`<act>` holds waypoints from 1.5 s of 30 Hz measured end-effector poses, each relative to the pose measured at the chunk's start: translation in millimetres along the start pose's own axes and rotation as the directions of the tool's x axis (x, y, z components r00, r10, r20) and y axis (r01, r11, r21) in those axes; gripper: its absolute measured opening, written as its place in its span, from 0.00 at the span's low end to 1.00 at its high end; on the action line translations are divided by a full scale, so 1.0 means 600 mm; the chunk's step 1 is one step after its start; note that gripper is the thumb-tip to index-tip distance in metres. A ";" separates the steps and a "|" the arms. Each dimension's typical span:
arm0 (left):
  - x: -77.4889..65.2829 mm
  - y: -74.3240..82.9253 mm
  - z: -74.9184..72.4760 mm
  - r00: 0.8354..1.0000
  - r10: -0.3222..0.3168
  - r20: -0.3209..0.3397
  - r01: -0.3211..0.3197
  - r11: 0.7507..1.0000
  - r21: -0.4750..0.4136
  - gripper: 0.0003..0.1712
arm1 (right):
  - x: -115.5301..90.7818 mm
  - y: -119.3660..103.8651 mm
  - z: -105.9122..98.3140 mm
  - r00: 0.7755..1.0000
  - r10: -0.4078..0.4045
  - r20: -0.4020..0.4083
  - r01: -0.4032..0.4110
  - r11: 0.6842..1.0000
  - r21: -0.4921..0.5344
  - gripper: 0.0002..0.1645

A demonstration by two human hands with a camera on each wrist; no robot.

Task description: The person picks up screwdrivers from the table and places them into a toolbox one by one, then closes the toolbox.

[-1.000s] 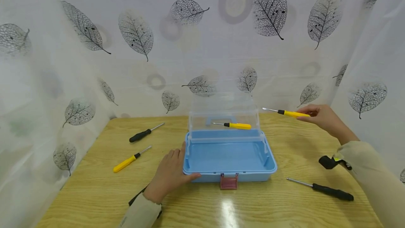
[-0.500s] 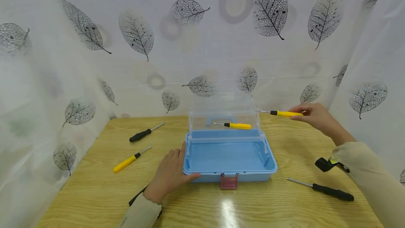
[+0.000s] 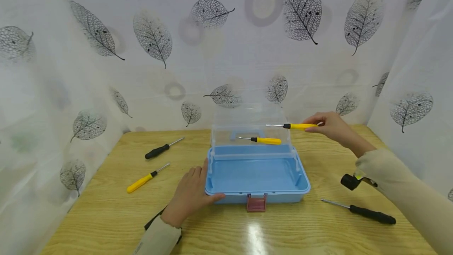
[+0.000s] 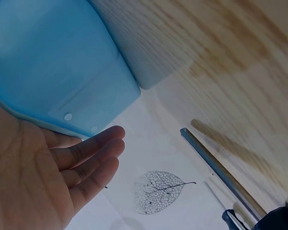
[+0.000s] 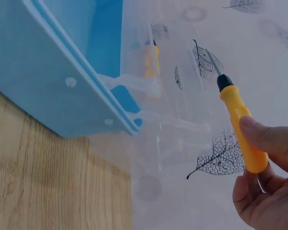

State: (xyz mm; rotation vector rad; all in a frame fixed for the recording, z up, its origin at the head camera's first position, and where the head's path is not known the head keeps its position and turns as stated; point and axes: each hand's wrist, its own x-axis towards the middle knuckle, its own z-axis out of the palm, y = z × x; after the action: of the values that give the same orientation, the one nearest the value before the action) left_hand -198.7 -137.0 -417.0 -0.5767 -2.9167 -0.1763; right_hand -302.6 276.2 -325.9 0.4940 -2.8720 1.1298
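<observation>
A light blue toolbox [image 3: 255, 198] stands with its clear lid [image 3: 247, 111] raised and a translucent tray [image 3: 253, 156] lifted at the back. My left hand [image 3: 191, 192] rests against the box's left side, thumb along the front rim. In the left wrist view its fingers [image 4: 89, 163] are nearly straight beside the blue wall. My right hand [image 3: 327, 126] pinches the yellow handle of a flat-tipped screwdriver [image 3: 299, 126] above the box's back right, its shaft pointing left. A second yellow screwdriver [image 3: 268, 141] lies at the raised tray, seen through clear plastic in the right wrist view.
On the left of the wooden table [image 3: 106, 223] lie a black screwdriver [image 3: 157, 151] and a yellow screwdriver [image 3: 141, 183]. Another black screwdriver [image 3: 371, 214] lies at front right. A red latch [image 3: 256, 203] hangs down the box's front. A leaf-patterned curtain [image 3: 226, 50] surrounds the table.
My right hand has carried the yellow screwdriver leftward, so its shaft now overlaps the raised clear lid. The left hand and the toolbox have stayed put.
</observation>
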 end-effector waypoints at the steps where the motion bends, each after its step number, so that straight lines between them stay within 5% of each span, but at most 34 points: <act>1: 0.000 0.000 0.000 1.000 0.001 -0.001 -0.001 1.000 0.000 0.65 | 0.003 -0.005 0.003 1.000 0.000 0.010 0.000 1.000 0.004 0.19; 22: 0.002 -0.002 0.005 1.000 0.013 -0.026 -0.013 1.000 -0.018 0.66 | 0.044 -0.068 0.090 0.993 -0.058 0.105 0.057 0.998 0.008 0.13; 45: 0.000 -0.001 0.006 1.000 -0.007 0.000 0.007 1.000 -0.018 0.65 | 0.051 -0.072 0.130 0.988 -0.043 0.149 0.049 0.998 -0.032 0.11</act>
State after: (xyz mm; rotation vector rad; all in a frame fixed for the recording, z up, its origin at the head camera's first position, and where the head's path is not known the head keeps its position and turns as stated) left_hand -199.3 -136.8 -420.6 -0.5685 -2.9201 -0.2034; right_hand -311.3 185.7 -351.2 0.6668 -2.9823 1.0769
